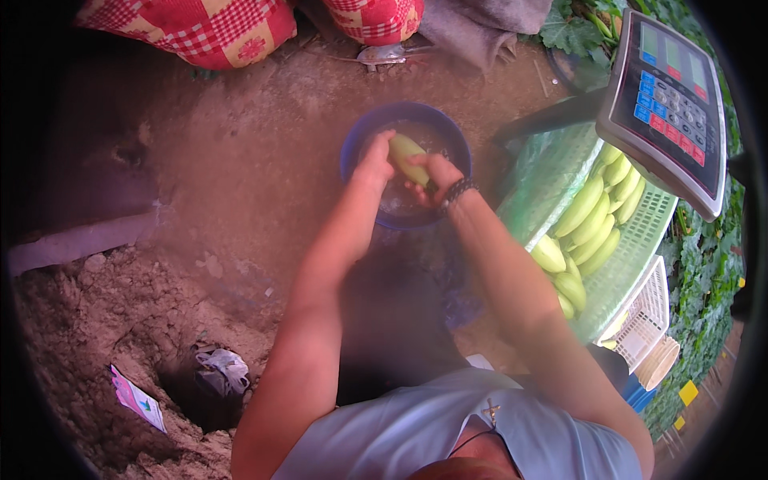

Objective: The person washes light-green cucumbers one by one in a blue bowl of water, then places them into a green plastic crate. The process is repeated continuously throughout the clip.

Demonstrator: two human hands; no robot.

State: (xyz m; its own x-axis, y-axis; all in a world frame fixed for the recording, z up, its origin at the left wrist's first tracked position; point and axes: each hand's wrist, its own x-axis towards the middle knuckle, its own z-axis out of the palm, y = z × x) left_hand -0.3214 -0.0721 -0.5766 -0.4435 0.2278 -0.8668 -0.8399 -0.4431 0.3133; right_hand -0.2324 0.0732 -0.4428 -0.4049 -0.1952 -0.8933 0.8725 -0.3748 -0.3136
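Observation:
Both my hands are over a round blue basin (345, 159) that holds water and stands on the dirt ground. A pale green squash (407, 153) lies aslant between them. My left hand (377, 159) grips its left side near the upper end. Around the lower end closes my right hand (443, 177), thumb on top and fingertips beneath, with a dark beaded bracelet (461, 191) on the wrist. The squash's underside is hidden.
Right of the basin, a green plastic crate (645, 231) holds several squashes (591, 222). A digital scale display (666, 108) overhangs it. White basket (648, 318) and leafy plants (699, 288) lie beyond. Red checked cloth bundles (222, 30) are ahead; a dirt hole (201, 411) is at left.

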